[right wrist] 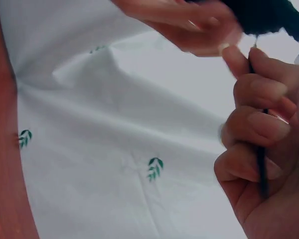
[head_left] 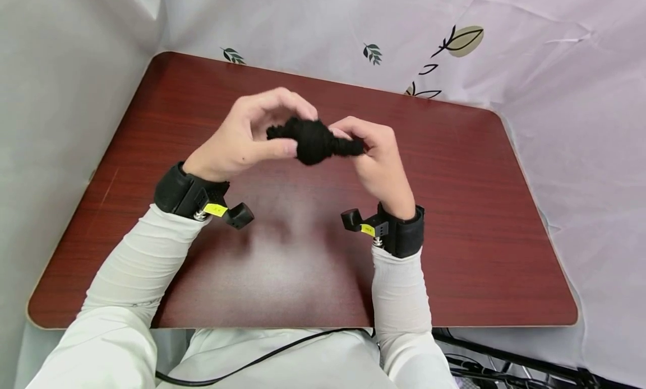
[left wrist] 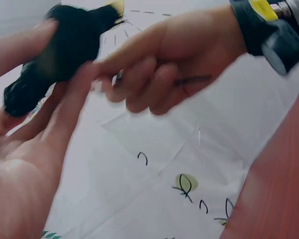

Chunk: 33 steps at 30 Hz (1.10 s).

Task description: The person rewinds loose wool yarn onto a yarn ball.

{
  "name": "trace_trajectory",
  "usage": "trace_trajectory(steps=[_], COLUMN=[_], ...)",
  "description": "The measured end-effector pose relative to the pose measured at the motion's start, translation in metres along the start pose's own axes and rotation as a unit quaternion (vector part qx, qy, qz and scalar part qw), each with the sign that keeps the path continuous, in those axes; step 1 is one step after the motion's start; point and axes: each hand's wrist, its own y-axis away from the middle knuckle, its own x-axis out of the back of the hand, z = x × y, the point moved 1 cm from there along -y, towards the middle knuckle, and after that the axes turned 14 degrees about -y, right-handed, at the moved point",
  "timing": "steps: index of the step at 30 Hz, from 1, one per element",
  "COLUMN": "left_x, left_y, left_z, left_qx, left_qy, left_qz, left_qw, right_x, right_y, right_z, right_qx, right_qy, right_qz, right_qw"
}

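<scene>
A black, fuzzy crocheted piece (head_left: 312, 142) with a round middle and a narrow arm on either side is held up above the table. My left hand (head_left: 242, 137) pinches its round middle between thumb and fingers. Close against its right side is my right hand (head_left: 381, 159), with the fingers curled round a slim dark crochet hook (right wrist: 261, 167). The hook's fine metal end meets the edge of the black piece (right wrist: 269, 17) in the right wrist view. From the left wrist, the hook's shaft (left wrist: 194, 79) shows under the curled fingers, and its tip is hidden.
The reddish-brown table (head_left: 479, 221) lies below both hands. White curtains (head_left: 580, 153) with leaf prints hang behind and at both sides. A black cable (head_left: 262, 358) crosses the person's lap at the front edge. Both wrists carry black straps with small cameras.
</scene>
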Motion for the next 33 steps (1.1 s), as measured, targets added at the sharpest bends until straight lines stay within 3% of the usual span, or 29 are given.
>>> trace_trajectory(steps=[3, 7, 10, 13, 14, 16, 19, 22, 24, 28, 31, 33], left_x=[-0.001, -0.004, -0.006, -0.009, -0.009, -0.010, -0.007, -0.003, -0.002, -0.003, -0.005, -0.007], left_y=[-0.001, -0.004, -0.006, -0.006, -0.006, -0.005, -0.004, -0.004, -0.004, -0.004, -0.003, -0.002], left_z=[0.002, 0.003, 0.005, 0.006, 0.006, 0.006, 0.005, 0.003, 0.002, -0.002, -0.005, -0.006], left_qx=[-0.006, -0.007, 0.002, 0.015, 0.020, 0.035, 0.058, 0.080, 0.086, 0.077, 0.059, 0.042], left_qy=[-0.004, -0.092, -0.208, -0.296, -0.310, -0.311, -0.258, -0.181, -0.141, -0.095, -0.090, -0.100], left_qz=[0.096, 0.171, 0.181, 0.160, 0.145, 0.106, 0.026, -0.041, -0.069, -0.079, -0.072, -0.069], left_qw=[0.9954, 0.9808, 0.9613, 0.9415, 0.9393, 0.9439, 0.9642, 0.9794, 0.9838, 0.9893, 0.9915, 0.9918], right_x=[-0.007, -0.014, -0.014, -0.011, -0.009, -0.007, -0.004, -0.004, -0.003, -0.001, 0.002, 0.004], right_y=[-0.003, -0.004, -0.005, -0.005, -0.004, -0.004, -0.002, -0.001, -0.001, -0.002, -0.001, 0.002], right_z=[0.003, -0.001, -0.007, -0.010, -0.011, -0.012, -0.014, -0.016, -0.016, -0.010, 0.001, 0.008], right_qx=[-0.003, 0.011, 0.038, 0.068, 0.077, 0.085, 0.078, 0.035, -0.006, -0.121, -0.197, -0.222], right_qy=[0.041, 0.080, 0.120, 0.151, 0.158, 0.158, 0.119, 0.046, 0.006, -0.055, -0.110, -0.151], right_qz=[-0.023, -0.040, -0.023, 0.001, 0.009, 0.021, 0.033, 0.039, 0.041, 0.010, -0.029, -0.044], right_qw=[0.999, 0.996, 0.992, 0.986, 0.984, 0.983, 0.989, 0.998, 0.999, 0.991, 0.974, 0.962])
